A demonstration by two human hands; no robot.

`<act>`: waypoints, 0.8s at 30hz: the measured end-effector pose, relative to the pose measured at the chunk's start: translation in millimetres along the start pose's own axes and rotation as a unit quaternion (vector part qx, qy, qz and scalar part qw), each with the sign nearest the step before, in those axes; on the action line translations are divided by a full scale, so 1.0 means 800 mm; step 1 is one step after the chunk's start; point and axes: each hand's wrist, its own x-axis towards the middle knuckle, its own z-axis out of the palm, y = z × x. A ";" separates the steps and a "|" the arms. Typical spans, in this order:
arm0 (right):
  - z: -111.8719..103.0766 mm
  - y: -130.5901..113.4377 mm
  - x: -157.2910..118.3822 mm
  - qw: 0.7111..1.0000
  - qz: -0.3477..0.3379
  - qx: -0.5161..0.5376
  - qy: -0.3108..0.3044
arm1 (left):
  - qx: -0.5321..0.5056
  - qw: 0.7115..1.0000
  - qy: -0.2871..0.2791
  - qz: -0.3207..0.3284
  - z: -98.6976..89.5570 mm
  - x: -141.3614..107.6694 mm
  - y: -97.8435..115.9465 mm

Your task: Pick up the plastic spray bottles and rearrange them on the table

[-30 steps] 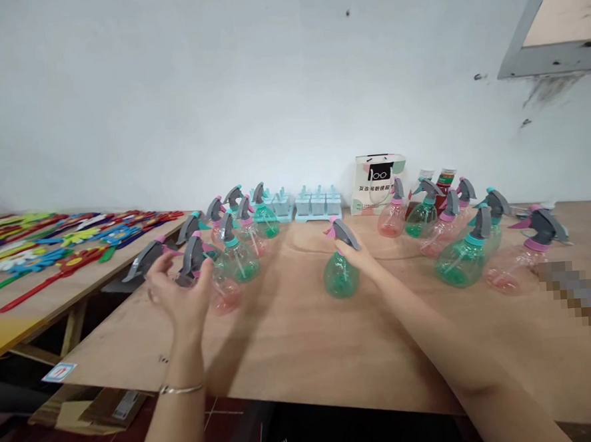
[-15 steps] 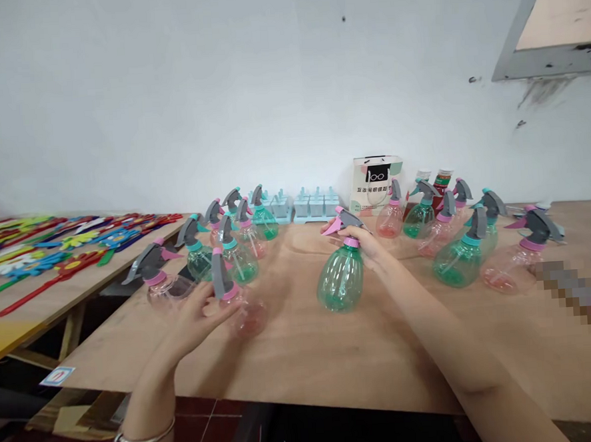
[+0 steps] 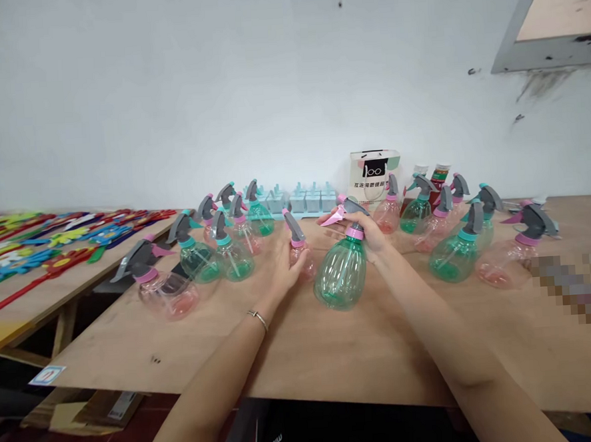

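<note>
My right hand (image 3: 371,233) is wrapped round the grey and pink spray head of a green spray bottle (image 3: 339,275), which tilts a little at the middle of the table. Just left of it, my left hand (image 3: 287,265) grips a pink spray bottle (image 3: 303,264) below its grey trigger head; the hand and the green bottle hide part of it. On the left stand several more bottles, among them a pink spray bottle (image 3: 167,297) nearest to me and a green spray bottle (image 3: 238,261). To the right is another group, including a green spray bottle (image 3: 453,259).
Light blue ice-pop moulds (image 3: 313,201) and a paper bag (image 3: 373,179) stand by the wall, with red-filled bottles (image 3: 438,182) beside the bag. A second table (image 3: 11,325) at the left bears colourful hand-shaped sticks. A blurred patch (image 3: 575,290) covers something at the right.
My left hand has carried the pink spray bottle from the left group rightward and away from me, close beside the green one. My right hand still holds the green bottle in about the same spot.
</note>
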 end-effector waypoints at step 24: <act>0.017 0.009 0.000 0.996 -0.041 -0.050 0.058 | 0.006 0.999 -0.024 -0.030 -0.009 -0.010 0.001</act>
